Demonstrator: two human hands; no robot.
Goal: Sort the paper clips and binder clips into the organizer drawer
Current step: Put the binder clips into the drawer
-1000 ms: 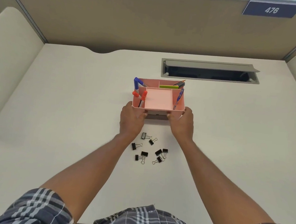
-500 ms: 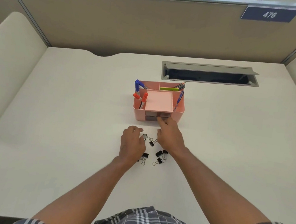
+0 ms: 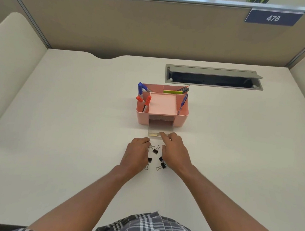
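Note:
A pink desk organizer [image 3: 182, 118] stands mid-desk. Its clear drawer [image 3: 155, 132] is pulled out toward me. My right hand [image 3: 174, 151] grips the drawer's front edge with curled fingers. Several black binder clips lie just in front of the drawer, one [image 3: 155, 150] between my hands and another [image 3: 162, 165] by my right wrist. My left hand [image 3: 136, 154] lies over the left part of the pile, its curled fingertips pinching a clip whose wire handle sticks out. No paper clips are visible.
Markers [image 3: 140, 91] and pens [image 3: 184, 99] stand in the organizer's compartments. An open grey cable hatch [image 3: 214, 77] is set into the desk behind it. Beige partition walls enclose the desk, with a sign [image 3: 272, 18] reading 476.
Both hands left the organizer's sides. My right hand took the drawer front and pulled the drawer out toward me. My left hand dropped onto the binder clips.

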